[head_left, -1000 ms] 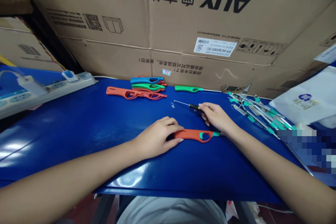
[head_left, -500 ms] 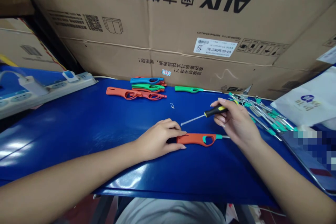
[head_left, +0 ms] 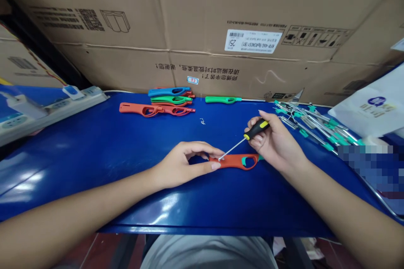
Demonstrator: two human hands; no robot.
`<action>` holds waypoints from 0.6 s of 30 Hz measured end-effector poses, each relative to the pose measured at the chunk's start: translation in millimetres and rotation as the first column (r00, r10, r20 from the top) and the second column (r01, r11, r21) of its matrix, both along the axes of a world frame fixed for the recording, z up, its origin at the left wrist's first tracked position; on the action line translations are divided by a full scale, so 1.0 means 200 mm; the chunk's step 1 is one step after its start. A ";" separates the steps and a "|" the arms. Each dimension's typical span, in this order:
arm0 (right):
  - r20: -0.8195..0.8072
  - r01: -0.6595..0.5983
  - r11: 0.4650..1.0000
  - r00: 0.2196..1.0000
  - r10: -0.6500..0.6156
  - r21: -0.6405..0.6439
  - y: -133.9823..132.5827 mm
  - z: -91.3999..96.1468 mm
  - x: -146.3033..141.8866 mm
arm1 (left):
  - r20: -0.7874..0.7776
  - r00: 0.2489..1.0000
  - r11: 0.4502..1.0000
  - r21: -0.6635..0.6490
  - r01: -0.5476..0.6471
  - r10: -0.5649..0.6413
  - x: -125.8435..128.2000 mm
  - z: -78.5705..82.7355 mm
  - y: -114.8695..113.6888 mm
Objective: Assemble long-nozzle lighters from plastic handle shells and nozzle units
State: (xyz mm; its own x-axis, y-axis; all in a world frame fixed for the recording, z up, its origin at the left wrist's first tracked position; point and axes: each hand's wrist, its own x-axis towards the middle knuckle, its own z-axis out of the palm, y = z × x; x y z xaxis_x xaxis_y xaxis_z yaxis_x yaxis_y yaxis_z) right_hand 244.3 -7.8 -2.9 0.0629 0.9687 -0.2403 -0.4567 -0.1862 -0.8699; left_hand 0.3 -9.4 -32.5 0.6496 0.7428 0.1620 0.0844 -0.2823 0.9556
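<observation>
On the blue table lies an orange-red long-nosed lighter point(head_left: 232, 161) with a turquoise trigger. My left hand point(head_left: 186, 162) grips its handle end between thumb and fingers. A screwdriver point(head_left: 259, 128) with a black and yellow handle is held in my right hand point(head_left: 274, 141). The screwdriver tip meets the lighter's handle end, close to my left fingertips; whether a screw sits under it is too small to tell. My right hand partly hides the lighter's nozzle end.
Blue, green and red lighter casings point(head_left: 172, 101) lie at the back left. A green lighter point(head_left: 222, 99) rests by the cardboard box point(head_left: 195, 21). Several metal rods with turquoise parts point(head_left: 318, 126) are heaped right, near a white bag point(head_left: 372, 105). A power strip point(head_left: 53, 107) stands left.
My right hand has brought the screwdriver tip down onto the lighter's handle end. My left fingers have shifted their hold there. The camera view has tilted slightly downward.
</observation>
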 end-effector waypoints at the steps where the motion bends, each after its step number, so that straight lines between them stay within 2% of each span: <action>1: 0.018 -0.005 1.000 1.000 0.005 0.005 0.00 0.00 0.00 | 0.020 1.000 0.999 -0.038 0.000 0.001 0.00 0.00 0.00; 5: 0.037 -0.014 1.000 0.999 0.014 0.003 -0.01 0.00 -0.01 | 0.060 0.998 0.999 -0.046 -0.003 0.005 0.00 0.00 -0.02; 11: 0.030 -0.001 1.000 1.000 0.001 -0.014 0.00 -0.02 -0.01 | 0.028 0.999 1.000 0.000 -0.029 0.029 0.01 -0.01 -0.01; 14: 0.062 -0.030 0.998 0.998 0.026 0.053 0.00 0.00 0.00 | 0.015 0.999 0.999 0.022 -0.041 0.040 0.01 -0.01 -0.01; 18: 0.196 -0.095 0.984 0.978 0.063 0.154 -0.02 0.04 0.00 | 0.009 0.998 0.997 0.043 -0.057 0.056 0.01 -0.02 -0.02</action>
